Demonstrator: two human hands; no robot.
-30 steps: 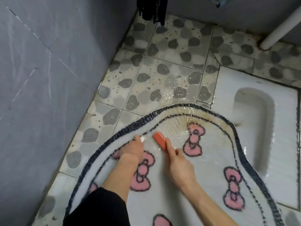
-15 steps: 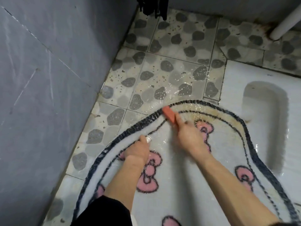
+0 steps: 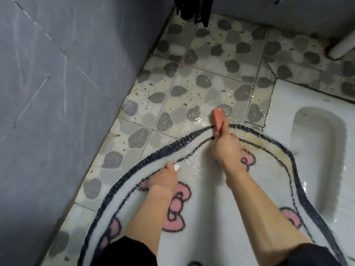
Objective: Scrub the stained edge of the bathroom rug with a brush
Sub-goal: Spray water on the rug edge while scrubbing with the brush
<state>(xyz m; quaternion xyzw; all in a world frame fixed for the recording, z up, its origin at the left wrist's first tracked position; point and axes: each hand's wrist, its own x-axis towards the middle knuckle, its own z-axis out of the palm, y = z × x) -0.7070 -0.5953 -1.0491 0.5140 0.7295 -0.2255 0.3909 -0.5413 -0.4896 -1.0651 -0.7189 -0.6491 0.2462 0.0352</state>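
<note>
A white bathroom rug point(image 3: 201, 189) with a dark border and pink bows lies wet on the tiled floor. Its far edge point(image 3: 269, 143) is stained yellow-brown. My right hand point(image 3: 227, 148) grips an orange brush point(image 3: 218, 119), which reaches over the rug's far border onto the wet tile. My left hand point(image 3: 163, 179) is curled and presses down on the rug near its left border, beside a pink bow; a small white thing shows at its thumb. What the bristles touch is hidden under the brush.
A grey wall point(image 3: 57, 112) runs along the left. A white squat toilet pan point(image 3: 317, 143) sits at the right, touching the rug's edge. A white pipe point(image 3: 342, 47) stands at the far right and dark objects point(image 3: 194, 8) hang at the top. Pebble-pattern tiles point(image 3: 201, 64) lie beyond.
My right hand has pushed the brush forward from the middle of the rug to and past the far border. My left hand has stayed in place on the rug.
</note>
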